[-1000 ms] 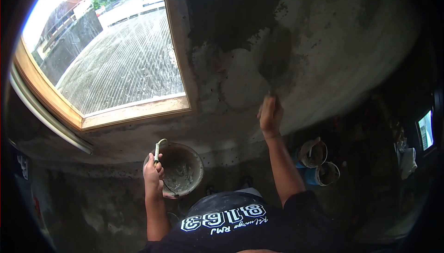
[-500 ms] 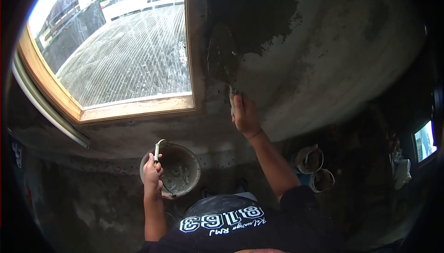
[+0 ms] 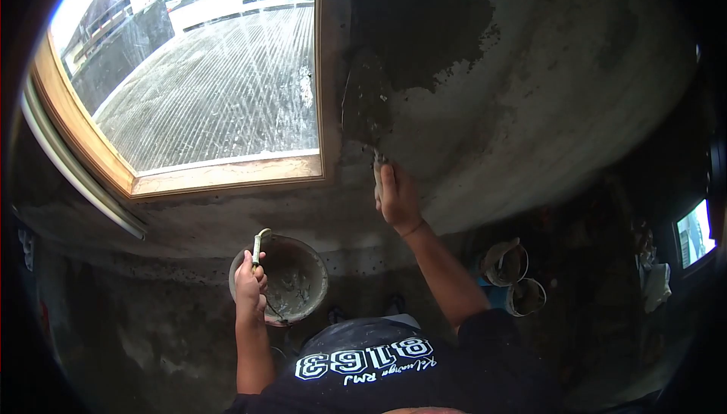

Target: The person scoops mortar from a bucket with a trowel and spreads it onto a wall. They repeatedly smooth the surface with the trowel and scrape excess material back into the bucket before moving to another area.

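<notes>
Trowel (image 3: 366, 107) on wet mortar (image 3: 424, 28) beside the window frame (image 3: 227, 175), your right hand (image 3: 395, 198) wrapped round its handle, left hand (image 3: 250, 285) gripping the pan (image 3: 304, 261) handle below: press evenly, blade angled shallow.

Upper left of the frame: window (image 3: 204, 88), set in the wall (image 3: 545, 96). Along its lower left side: pipe (image 3: 76, 179). Just right of the window, upper centre: trowel (image 3: 366, 103) against the wall, at the lower left edge of a mortar patch (image 3: 424, 20). Directly below the trowel: right hand (image 3: 395, 198), closed round its handle. Below the window's lower right corner, lower centre-left: pan (image 3: 314, 259), with the left hand (image 3: 248, 285) at its left rim, gripping the pan's handle. Right of the pan, beyond the right forearm: two small pails (image 3: 506, 262), touching, one above the other. Far right edge: second small window (image 3: 693, 236).
</notes>
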`<state>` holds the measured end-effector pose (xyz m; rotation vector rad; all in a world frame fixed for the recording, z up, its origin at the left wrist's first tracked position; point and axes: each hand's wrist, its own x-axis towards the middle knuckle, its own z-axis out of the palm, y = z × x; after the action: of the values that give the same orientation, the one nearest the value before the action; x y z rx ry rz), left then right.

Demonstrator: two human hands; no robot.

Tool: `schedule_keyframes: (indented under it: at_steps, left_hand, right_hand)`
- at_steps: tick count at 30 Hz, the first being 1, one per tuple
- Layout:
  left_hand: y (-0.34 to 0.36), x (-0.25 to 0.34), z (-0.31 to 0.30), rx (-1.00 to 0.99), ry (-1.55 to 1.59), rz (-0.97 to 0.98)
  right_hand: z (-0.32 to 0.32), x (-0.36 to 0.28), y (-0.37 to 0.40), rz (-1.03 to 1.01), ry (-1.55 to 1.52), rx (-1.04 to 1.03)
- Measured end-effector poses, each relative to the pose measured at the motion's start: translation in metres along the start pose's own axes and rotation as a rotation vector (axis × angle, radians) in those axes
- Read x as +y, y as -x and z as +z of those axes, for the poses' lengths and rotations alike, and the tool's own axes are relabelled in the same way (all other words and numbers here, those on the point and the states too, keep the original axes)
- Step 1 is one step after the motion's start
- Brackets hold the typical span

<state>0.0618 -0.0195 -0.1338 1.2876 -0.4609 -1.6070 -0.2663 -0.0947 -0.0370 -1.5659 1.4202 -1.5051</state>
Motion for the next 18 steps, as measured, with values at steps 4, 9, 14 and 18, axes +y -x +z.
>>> schedule_keyframes:
  at_steps: [4, 9, 14, 18]
  left_hand:
    - [0.002, 0.001, -0.002, 0.008, -0.015, -0.005]
    - [-0.002, 0.000, -0.001, -0.012, -0.013, 0.002]
    - [-0.001, -0.002, -0.002, 0.003, -0.026, 0.003]
    - [-0.001, 0.000, 0.000, 0.010, -0.020, 0.011]
  right_hand:
    - [-0.013, -0.009, 0.000, 0.001, -0.185, 0.074]
    - [-0.022, -0.032, -0.031, 0.010, -0.070, 0.076]
    - [-0.014, -0.004, 0.001, -0.020, 0.077, -0.015]
    - [-0.027, -0.028, -0.011, -0.091, -0.026, 0.059]
